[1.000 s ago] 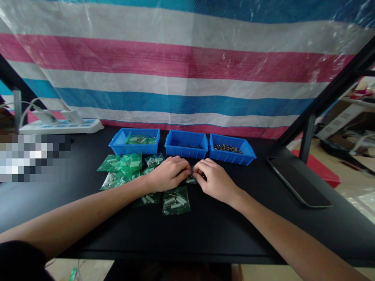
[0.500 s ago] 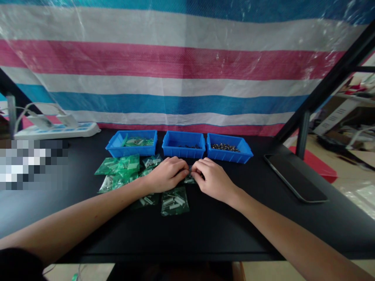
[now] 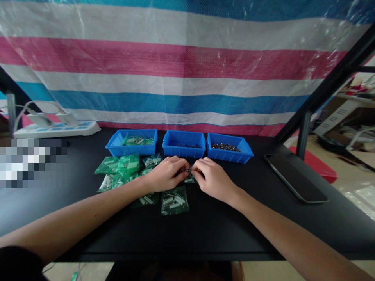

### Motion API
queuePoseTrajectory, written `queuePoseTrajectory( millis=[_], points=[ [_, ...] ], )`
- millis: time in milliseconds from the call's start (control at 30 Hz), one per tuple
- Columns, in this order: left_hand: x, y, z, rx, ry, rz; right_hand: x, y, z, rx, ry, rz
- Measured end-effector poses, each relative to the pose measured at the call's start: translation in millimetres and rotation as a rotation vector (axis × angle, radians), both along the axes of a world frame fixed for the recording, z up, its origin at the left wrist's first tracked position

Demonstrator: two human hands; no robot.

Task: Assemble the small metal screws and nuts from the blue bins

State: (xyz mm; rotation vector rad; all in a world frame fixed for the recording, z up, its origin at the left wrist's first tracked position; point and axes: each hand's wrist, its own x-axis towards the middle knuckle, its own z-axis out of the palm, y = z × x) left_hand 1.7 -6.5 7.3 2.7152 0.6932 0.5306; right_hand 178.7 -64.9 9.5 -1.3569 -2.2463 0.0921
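My left hand [image 3: 171, 171] and my right hand [image 3: 213, 177] meet over the middle of the table, each in a pinch. A small dark metal part [image 3: 188, 170] spans the gap between their fingertips; it is too small to name exactly. Below the fingers lies a small clear bag [image 3: 190, 180], largely hidden by the hands. Nearer to me a greenish bag of silvery cylindrical pieces [image 3: 175, 201] lies flat. More green bags [image 3: 124, 166] are heaped left of my left hand, partly under its forearm.
Behind the hands stand three blue bins: the left bin [image 3: 131, 150] holds green bags, the middle bin [image 3: 184, 152] small dark pieces, the right bin [image 3: 230, 155] shiny metal pieces. A phone [image 3: 295, 177] lies at right, a power strip [image 3: 58, 130] at back left.
The fingertips have shifted slightly, and the small metal part between them now shows. The bags and bins stay where they were.
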Motion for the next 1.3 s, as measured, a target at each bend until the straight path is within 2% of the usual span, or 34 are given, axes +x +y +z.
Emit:
queuePoseTrajectory(
  millis=[800,1067,1300],
  points=[
    [0.2,0.5,-0.2,0.031,-0.001,-0.043,-0.4,1.2,0.0,-0.015,0.004,-0.006],
    [-0.5,-1.1,1.6,-0.023,-0.001,0.006,-0.4,0.6,0.6,-0.007,0.002,-0.013],
    [-0.2,-0.8,0.2,0.007,-0.018,-0.008,-1.3,2.0,-2.7,-0.008,-0.009,-0.008]
  ],
)
